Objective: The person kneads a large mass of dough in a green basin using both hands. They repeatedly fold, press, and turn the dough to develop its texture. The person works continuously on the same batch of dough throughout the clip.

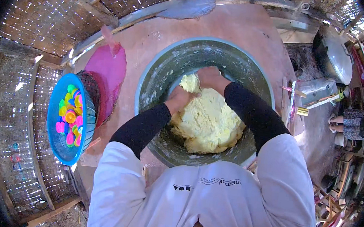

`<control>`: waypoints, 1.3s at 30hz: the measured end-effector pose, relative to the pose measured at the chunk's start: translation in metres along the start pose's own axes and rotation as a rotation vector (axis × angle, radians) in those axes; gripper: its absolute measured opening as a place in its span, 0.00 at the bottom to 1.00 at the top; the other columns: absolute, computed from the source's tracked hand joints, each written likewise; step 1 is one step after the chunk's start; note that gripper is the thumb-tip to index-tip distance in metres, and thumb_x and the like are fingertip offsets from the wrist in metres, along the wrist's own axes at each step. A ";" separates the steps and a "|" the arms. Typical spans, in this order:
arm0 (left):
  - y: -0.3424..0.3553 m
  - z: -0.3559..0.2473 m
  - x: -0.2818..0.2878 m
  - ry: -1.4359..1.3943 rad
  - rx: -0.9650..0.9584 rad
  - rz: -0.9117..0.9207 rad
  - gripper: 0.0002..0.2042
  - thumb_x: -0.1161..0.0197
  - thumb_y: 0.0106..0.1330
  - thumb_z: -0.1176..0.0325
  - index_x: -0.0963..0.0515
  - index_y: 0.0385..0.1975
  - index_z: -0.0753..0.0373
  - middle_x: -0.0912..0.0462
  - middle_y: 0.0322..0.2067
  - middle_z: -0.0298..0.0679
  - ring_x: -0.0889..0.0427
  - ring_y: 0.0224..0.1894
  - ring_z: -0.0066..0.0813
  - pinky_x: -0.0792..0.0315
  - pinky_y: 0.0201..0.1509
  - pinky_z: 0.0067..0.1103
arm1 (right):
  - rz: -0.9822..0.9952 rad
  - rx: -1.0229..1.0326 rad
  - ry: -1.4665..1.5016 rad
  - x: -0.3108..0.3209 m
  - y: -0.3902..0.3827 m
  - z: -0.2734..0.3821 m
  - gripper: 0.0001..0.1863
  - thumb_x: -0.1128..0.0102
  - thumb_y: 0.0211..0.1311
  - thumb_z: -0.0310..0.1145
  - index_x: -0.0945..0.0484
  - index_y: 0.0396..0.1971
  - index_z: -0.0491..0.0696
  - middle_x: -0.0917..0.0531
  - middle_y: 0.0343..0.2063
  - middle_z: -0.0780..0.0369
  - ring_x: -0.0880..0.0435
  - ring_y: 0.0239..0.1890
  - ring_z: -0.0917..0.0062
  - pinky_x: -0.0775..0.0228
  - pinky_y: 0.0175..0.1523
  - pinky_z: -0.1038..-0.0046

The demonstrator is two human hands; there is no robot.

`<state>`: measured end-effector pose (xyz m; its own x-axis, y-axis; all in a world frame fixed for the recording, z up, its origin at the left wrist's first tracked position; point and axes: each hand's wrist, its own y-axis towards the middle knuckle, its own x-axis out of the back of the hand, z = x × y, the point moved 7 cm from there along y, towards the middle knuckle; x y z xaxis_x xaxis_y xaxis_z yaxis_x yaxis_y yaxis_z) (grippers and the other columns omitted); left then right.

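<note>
A large mass of pale yellow dough [209, 122] lies in a wide dark green basin [248, 74] in front of me. Both my hands reach down into the basin at the dough's far left side. My right hand [211, 78] is closed on the dough, its fingertips hidden. Lower and to the left, my left hand [179, 99] curls against the same dough, with part of its fingers out of sight. A smaller lump of dough [190, 83] sticks up between the two hands. Smears of dough cling to the basin's inner wall.
The basin stands on a pinkish wooden table [241, 25]. At left, a blue plastic basket [53, 115] holds several bright little plastic pieces, beside a pink sheet [108, 70]. A large lidded pot [340, 62] is at the right, and another person's feet [337, 124] show on that side.
</note>
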<state>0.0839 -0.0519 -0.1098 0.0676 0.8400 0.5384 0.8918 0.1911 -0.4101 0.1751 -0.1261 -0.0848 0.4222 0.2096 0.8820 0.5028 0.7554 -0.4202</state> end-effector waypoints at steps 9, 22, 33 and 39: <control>-0.151 -0.041 -0.053 0.703 -0.132 0.653 0.59 0.33 0.40 0.47 0.72 0.55 0.77 0.73 0.58 0.66 0.74 0.60 0.68 0.68 0.60 0.51 | -0.028 0.404 -0.168 -0.005 -0.188 0.042 0.47 0.33 0.33 0.44 0.45 0.55 0.42 0.42 0.54 0.44 0.38 0.53 0.51 0.46 0.57 0.58; -0.074 -0.029 -0.057 0.804 -0.412 0.474 0.18 0.39 0.44 0.64 0.29 0.36 0.64 0.29 0.39 0.46 0.26 0.38 0.48 0.29 0.39 0.35 | -0.127 0.312 -0.037 -0.050 -0.118 0.055 0.08 0.46 0.39 0.29 0.24 0.23 0.44 0.22 0.23 0.56 0.22 0.28 0.66 0.30 0.33 0.67; -0.104 -0.118 0.033 0.606 -0.404 0.872 0.29 0.41 0.51 0.52 0.33 0.46 0.69 0.31 0.47 0.54 0.30 0.49 0.43 0.36 0.52 0.29 | -0.072 0.366 0.257 0.015 -0.199 0.040 0.28 0.42 0.48 0.42 0.33 0.44 0.36 0.28 0.43 0.47 0.29 0.47 0.58 0.36 0.50 0.65; 0.036 -0.071 0.013 0.159 -0.357 0.291 0.20 0.46 0.56 0.54 0.27 0.39 0.66 0.21 0.31 0.43 0.23 0.32 0.33 0.31 0.38 0.27 | -0.167 -0.354 1.406 0.002 -0.232 -0.006 0.28 0.42 0.51 0.46 0.32 0.44 0.39 0.25 0.40 0.55 0.25 0.42 0.69 0.33 0.47 0.69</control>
<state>0.1488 -0.0698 -0.0657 0.3796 0.7391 0.5564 0.9217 -0.2499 -0.2968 0.0641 -0.3048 0.0129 0.6111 -0.7875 0.0799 0.6867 0.4772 -0.5484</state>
